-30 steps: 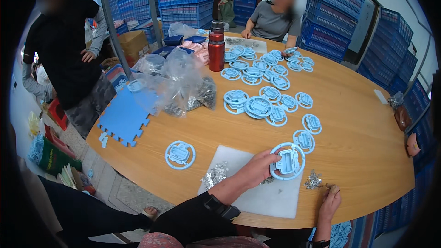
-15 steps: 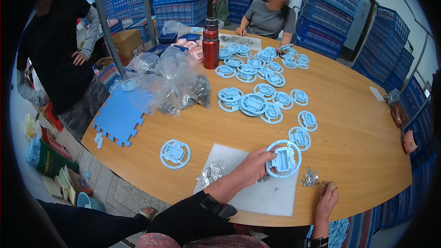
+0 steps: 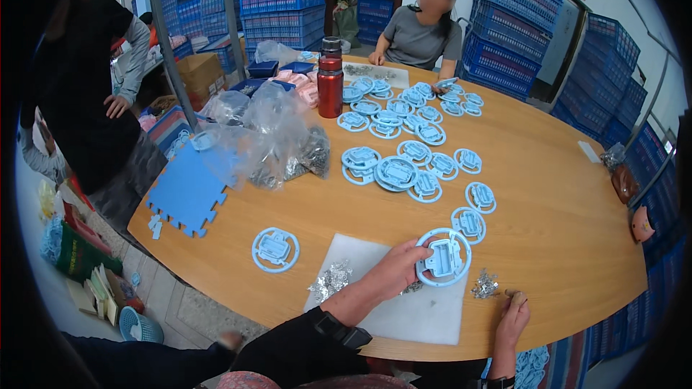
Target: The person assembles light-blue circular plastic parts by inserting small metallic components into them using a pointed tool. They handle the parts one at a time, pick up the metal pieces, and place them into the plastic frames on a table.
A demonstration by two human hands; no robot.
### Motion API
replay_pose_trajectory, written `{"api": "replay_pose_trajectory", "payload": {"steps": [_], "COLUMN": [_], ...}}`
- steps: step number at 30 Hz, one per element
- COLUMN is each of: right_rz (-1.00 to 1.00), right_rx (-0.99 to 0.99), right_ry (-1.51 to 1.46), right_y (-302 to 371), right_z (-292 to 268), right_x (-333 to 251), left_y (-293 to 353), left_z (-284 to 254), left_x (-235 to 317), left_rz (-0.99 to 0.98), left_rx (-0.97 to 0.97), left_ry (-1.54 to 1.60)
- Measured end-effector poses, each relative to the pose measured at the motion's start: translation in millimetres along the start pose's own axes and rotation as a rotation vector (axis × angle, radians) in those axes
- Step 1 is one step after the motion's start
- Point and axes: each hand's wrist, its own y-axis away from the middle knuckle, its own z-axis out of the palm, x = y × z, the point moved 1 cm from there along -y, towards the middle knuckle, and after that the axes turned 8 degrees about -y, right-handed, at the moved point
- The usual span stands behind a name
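My left hand [image 3: 395,268] grips a light blue toy steering wheel part [image 3: 448,258] by its left side, thumb on top. The part is raised and tilted, its hollow middle facing me, above a white mat [image 3: 429,320]. At the table's near edge, my right hand [image 3: 512,318] has its thumb and fingers drawn together; whatever they hold is too small to make out. Just beyond it lies a small heap of metal pieces [image 3: 485,284]. Another metal heap [image 3: 331,280] rests on the mat's left side. A single blue wheel part [image 3: 274,249] lies left of the mat.
Many blue wheel parts [image 3: 397,173] spread across the table. Plastic bags of metal pieces [image 3: 314,153], a red bottle [image 3: 330,86] and a blue foam mat [image 3: 186,191] are farther left. One person [image 3: 425,32] sits opposite; another [image 3: 94,94] stands at left. Blue crates [image 3: 504,36] are stacked behind.
The wheel part in my left hand has tipped slightly. My right hand stays nearly in place. The standing person at left leans and shifts a little; the head view has moved slightly.
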Motion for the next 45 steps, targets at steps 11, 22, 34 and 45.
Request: {"api": "replay_pose_trajectory", "payload": {"steps": [11, 22, 34, 45], "right_rz": [-0.023, -0.019, 0.013, 0.001], "right_rx": [-0.003, 0.0, 0.024, 0.025], "right_ry": [0.015, 0.058, -0.019, 0.014], "right_y": [-0.5, -0.2, -0.5, -0.7], "right_z": [0.7, 4.1, 3.0, 2.4], "right_x": [-0.4, -12.0, -3.0, -6.6], "left_y": [-3.1, -6.3, 0.0, -0.2], "left_z": [-4.3, 0.7, 5.0, 3.5], "left_x": [-4.0, -5.9, 1.9, 5.1], "left_rz": [0.028, 0.039, 0.006, -0.002], "left_rx": [-0.01, 0.033, 0.044, 0.011], "left_ry": [0.014, 0.036, -0.001, 0.02]}}
